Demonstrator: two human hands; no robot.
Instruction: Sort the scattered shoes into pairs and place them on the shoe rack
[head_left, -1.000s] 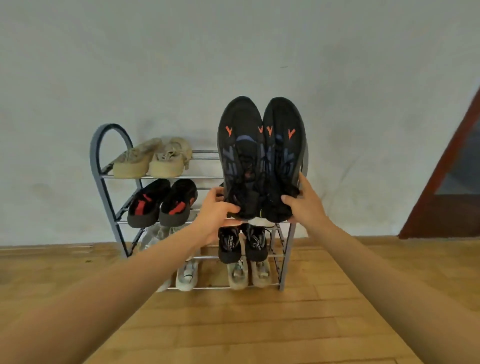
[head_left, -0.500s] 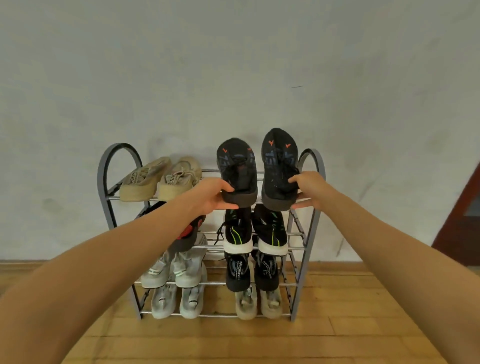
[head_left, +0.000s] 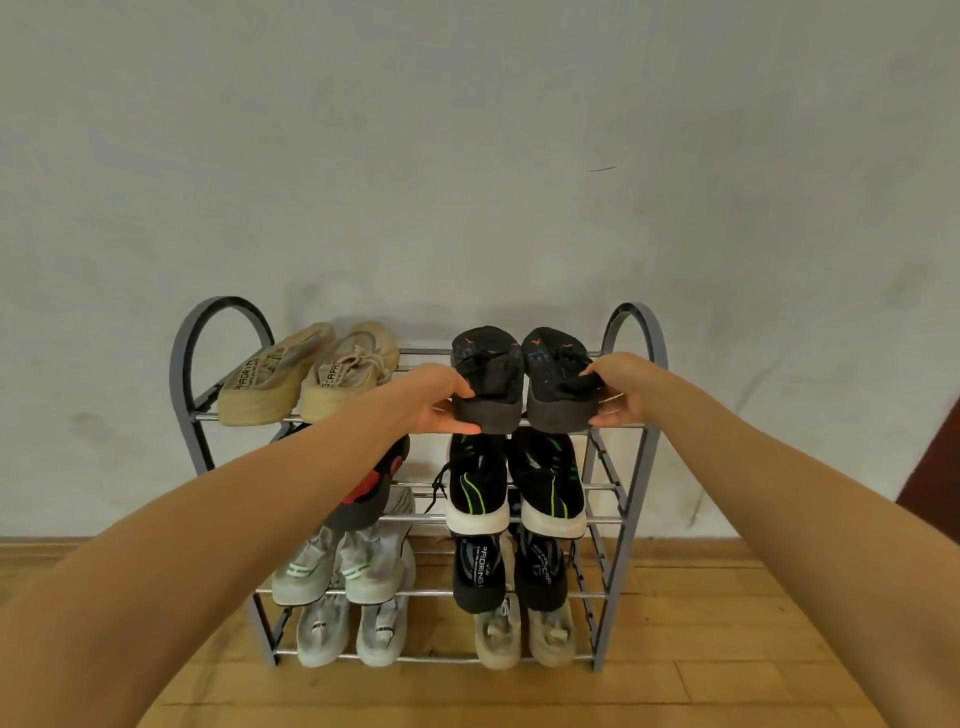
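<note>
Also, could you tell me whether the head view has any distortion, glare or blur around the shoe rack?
Head view: wide-angle bowing stretches the forearms toward the lower corners and splays the shoe rack; light is soft and even, no glare; the black trainers read dark, little detail; focus is sharp, no motion blur.

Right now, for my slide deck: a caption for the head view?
Left hand and right hand hold black shoes on the top shelf of the shoe rack, beside a beige pair.

Rack (head_left: 635, 467): grey metal, shiny rails.
Floor (head_left: 727, 649) of bare wood planks; wall (head_left: 467, 156) matt, scuffed; black shoes (head_left: 519, 374) of matt cloth.
</note>
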